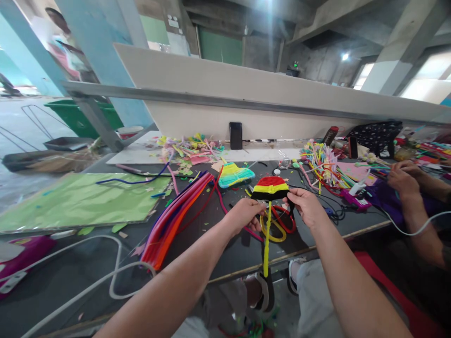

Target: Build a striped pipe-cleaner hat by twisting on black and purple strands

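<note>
Between my two hands is a pipe-cleaner piece (270, 188), rounded on top, banded red, yellow and black, with a yellow stem hanging down past the table edge. My left hand (248, 215) pinches its lower left corner. At the right corner, my right hand (302, 203) grips the black band between thumb and fingers. Behind the stem, scissors with yellow and red handles (289, 220) lie on the table. A similar piece in yellow and turquoise (234, 175) rests just beyond my left hand. To the left lies a bundle of red, pink, orange and purple pipe cleaners (176, 216).
A green sheet (81, 199) covers the table's left part. A phone (236, 135) leans on the white board. Scrap piles (193, 148) and pipe-cleaner pieces (320, 162) lie at the back. White cables and a purple glue gun (355, 198) are nearby. A co-worker's hands (405, 178) are at right.
</note>
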Tool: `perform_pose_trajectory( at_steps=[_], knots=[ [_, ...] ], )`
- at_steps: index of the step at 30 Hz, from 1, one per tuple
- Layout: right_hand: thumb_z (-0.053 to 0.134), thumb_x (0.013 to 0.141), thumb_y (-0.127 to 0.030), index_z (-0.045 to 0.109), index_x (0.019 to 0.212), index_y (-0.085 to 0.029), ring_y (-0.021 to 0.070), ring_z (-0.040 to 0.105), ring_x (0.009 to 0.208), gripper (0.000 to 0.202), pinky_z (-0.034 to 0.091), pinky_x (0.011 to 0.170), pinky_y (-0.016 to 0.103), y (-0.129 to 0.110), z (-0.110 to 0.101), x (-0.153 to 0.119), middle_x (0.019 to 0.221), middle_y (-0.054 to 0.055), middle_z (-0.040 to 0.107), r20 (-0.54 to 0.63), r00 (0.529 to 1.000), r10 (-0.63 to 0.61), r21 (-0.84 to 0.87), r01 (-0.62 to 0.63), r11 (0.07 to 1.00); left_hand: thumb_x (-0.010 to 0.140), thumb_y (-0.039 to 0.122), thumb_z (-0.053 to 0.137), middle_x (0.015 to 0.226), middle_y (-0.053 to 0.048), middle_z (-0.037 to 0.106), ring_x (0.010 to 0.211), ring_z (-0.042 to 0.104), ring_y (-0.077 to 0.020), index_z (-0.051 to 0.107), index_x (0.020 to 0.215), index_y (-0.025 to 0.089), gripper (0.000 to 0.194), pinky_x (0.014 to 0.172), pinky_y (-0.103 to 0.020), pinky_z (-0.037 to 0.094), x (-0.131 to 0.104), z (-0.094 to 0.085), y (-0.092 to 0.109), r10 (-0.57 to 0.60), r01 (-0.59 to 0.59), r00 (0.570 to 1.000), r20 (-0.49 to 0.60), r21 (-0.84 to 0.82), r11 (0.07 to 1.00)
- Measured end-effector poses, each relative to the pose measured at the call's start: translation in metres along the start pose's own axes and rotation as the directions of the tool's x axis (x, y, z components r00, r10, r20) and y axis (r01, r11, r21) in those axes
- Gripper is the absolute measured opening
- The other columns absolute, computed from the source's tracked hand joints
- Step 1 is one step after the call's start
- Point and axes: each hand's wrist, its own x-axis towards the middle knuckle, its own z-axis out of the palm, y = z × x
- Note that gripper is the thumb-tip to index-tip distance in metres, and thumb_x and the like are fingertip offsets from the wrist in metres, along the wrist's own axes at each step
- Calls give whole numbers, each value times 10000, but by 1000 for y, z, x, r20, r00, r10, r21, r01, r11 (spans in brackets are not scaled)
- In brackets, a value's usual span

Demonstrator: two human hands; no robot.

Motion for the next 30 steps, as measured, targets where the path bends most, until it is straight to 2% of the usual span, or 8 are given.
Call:
perform_pose_trajectory(
  at_steps=[2, 4, 9, 14, 20, 23, 26, 30],
  knots=[
    [773, 615, -327, 702, 832, -174, 134, 616, 623, 275, 453, 651, 256, 1, 3, 0, 662, 10, 686, 17, 999, -33, -25, 34, 999, 780, 388, 614, 781, -70, 676, 382, 580, -109, 609, 795, 124, 264, 325, -197, 373, -2, 2, 2, -39, 47, 996, 78, -105, 993],
    [778, 608, -315, 703, 821, -185, 140, 623, 638, 260, 453, 666, 261, 2, 5, 0, 669, 2, 687, 20, 998, -51, -28, 51, 998, 794, 363, 610, 841, -93, 681, 397, 579, -93, 593, 799, 116, 248, 318, -183, 370, -3, 3, 3, -41, 64, 993, 110, -213, 975],
    [768, 622, -317, 708, 839, -184, 146, 613, 652, 261, 452, 677, 268, 1, 10, 0, 670, 2, 686, 52, 996, -71, -49, 74, 996, 838, 287, 567, 841, -108, 697, 349, 494, -42, 565, 828, 107, 181, 286, -151, 311, -3, 7, 3, -46, 54, 999, 29, -385, 921],
    [708, 688, -424, 699, 951, -180, 179, 608, 732, 359, 453, 732, 303, -1, 4, -1, 753, 26, 690, 101, 994, -35, -175, 52, 983, 855, 277, 543, 832, -110, 696, 341, 493, -45, 585, 871, 93, 189, 278, -153, 308, -3, 10, 2, -60, 51, 998, -11, -383, 922],
    [679, 684, -483, 672, 709, -171, 137, 514, 625, 313, 387, 642, 259, -1, -6, 0, 648, -3, 615, 130, 991, 11, -361, 37, 932, 857, 274, 540, 843, -120, 690, 370, 526, -57, 570, 869, 95, 181, 295, -148, 344, -4, 10, 1, -43, 27, 998, -38, -350, 936],
    [656, 688, -471, 614, 640, -179, 119, 453, 578, 298, 350, 595, 246, 1, -7, 2, 580, -31, 542, 120, 993, -20, -427, 70, 902, 854, 274, 543, 820, -106, 685, 371, 522, -54, 573, 856, 98, 178, 299, -144, 350, -6, 11, 4, -37, 18, 998, -50, -329, 944],
    [612, 719, -461, 580, 617, -186, 112, 406, 549, 295, 320, 560, 243, 3, -8, 4, 544, -45, 485, 98, 991, -89, -541, 128, 831, 857, 278, 537, 838, -110, 685, 371, 519, -50, 583, 822, 90, 196, 301, -144, 358, -8, 12, 6, -26, 5, 998, -63, -307, 952],
    [582, 756, -474, 593, 610, -194, 129, 439, 579, 316, 333, 584, 250, 3, -8, 4, 552, -32, 501, 123, 980, -159, -622, 201, 757, 865, 278, 523, 858, -119, 691, 398, 552, -62, 595, 827, 85, 210, 326, -154, 403, -8, 12, 7, -25, 5, 998, -61, -312, 950]
  ],
)
